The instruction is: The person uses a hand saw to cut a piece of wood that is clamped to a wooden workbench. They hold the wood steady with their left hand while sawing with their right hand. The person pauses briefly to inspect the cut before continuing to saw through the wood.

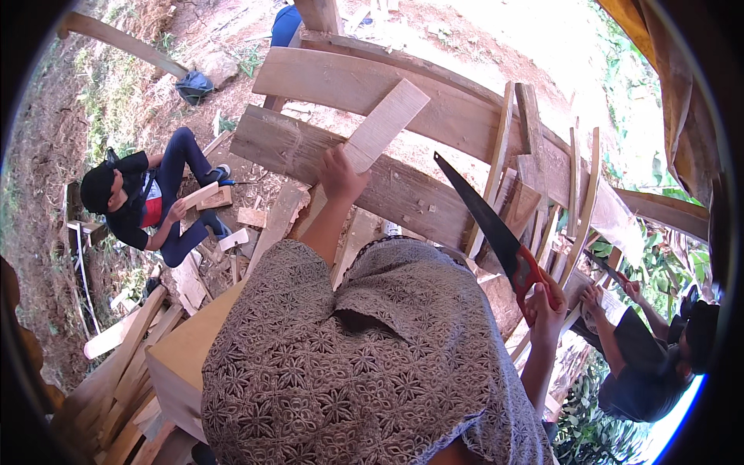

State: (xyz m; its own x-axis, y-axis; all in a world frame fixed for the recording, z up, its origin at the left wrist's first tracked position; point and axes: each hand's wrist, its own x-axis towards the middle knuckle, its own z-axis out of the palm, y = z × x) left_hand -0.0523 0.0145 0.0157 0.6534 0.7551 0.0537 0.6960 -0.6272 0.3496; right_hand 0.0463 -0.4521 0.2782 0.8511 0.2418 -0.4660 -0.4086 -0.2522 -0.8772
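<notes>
My left hand [342, 175] is closed round the lower end of a short, flat wooden board [390, 122], which lies slantwise over the planks of a rough bench. In my right hand [545, 306] is a hand saw [490, 216] with a red handle and a dark blade. The blade points up and to the left, apart from the board. Under my left hand runs a weathered plank [271, 147], and beyond it stretches a smoother, lighter plank [333, 76].
At left a seated person [139, 194] holds a piece of wood among scattered offcuts. Another person [651, 356] at right works with both hands on wood. Upright wooden strips [531, 132] stand right of the bench. A pale wooden box [186, 353] and stacked boards [128, 380] are at lower left.
</notes>
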